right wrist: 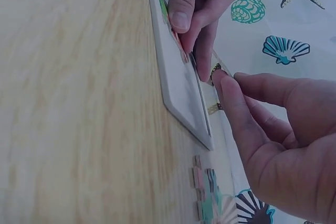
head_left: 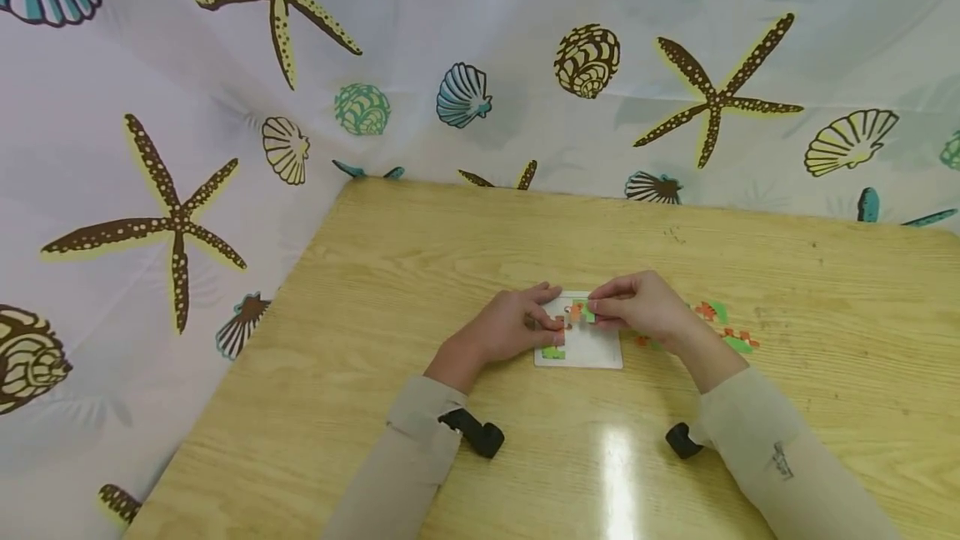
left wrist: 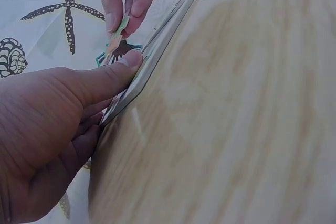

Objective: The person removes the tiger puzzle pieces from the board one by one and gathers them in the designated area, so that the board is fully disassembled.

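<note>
A white square puzzle tray [head_left: 596,352] lies flat on the table. Joined green and orange jigsaw pieces [head_left: 554,352] line its left side. My left hand [head_left: 512,325] holds the tray at its left side, thumb and index fingertip down on the pieces there, another finger reaching to the top edge. Over the tray's upper part, my right hand [head_left: 643,307] pinches a green and orange jigsaw piece [left wrist: 116,40] between thumb and fingers. In the left wrist view this piece appears tilted above the tray surface. The right fingertips cover part of it.
Loose orange and green jigsaw pieces [head_left: 738,343] lie on the wooden table [head_left: 450,240] right of the tray, some partly behind the right wrist. A white cloth [head_left: 420,15] with starfish and shell prints hangs behind and to the left of the table.
</note>
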A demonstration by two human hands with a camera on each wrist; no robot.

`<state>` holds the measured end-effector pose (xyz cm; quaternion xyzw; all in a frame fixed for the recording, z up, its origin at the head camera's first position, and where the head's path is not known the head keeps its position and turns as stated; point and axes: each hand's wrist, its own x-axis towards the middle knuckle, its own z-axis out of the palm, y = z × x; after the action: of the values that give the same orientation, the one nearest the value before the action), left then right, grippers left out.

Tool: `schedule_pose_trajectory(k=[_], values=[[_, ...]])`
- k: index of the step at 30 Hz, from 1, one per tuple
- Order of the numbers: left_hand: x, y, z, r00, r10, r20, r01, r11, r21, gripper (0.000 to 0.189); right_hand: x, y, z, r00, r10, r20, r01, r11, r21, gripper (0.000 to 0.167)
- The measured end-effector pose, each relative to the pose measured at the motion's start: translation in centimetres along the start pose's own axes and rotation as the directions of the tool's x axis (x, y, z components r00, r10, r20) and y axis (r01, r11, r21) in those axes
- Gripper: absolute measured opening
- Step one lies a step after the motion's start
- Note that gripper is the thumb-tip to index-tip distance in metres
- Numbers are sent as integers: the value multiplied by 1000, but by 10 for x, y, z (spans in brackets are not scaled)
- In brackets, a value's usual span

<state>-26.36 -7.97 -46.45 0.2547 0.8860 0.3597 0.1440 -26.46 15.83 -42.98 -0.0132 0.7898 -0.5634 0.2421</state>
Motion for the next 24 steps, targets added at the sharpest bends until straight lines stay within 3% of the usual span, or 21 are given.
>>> schedule_pose_trajectory(k=[7, 16, 24], values=[[0, 4, -2, 1000, -15, 1, 15, 1000, -15, 28, -4, 6, -5, 1000, 1, -5, 0, 999, 33, 34], [-6, 0, 5, 999, -39, 11, 39, 999, -18, 27, -14, 19, -8, 1000, 16, -7, -16, 999, 51, 32], [-1, 0, 3, 1000, -11, -18, 10, 999, -40, 26, -18, 17, -16, 1000, 3, -1, -3, 998, 68, 36]])
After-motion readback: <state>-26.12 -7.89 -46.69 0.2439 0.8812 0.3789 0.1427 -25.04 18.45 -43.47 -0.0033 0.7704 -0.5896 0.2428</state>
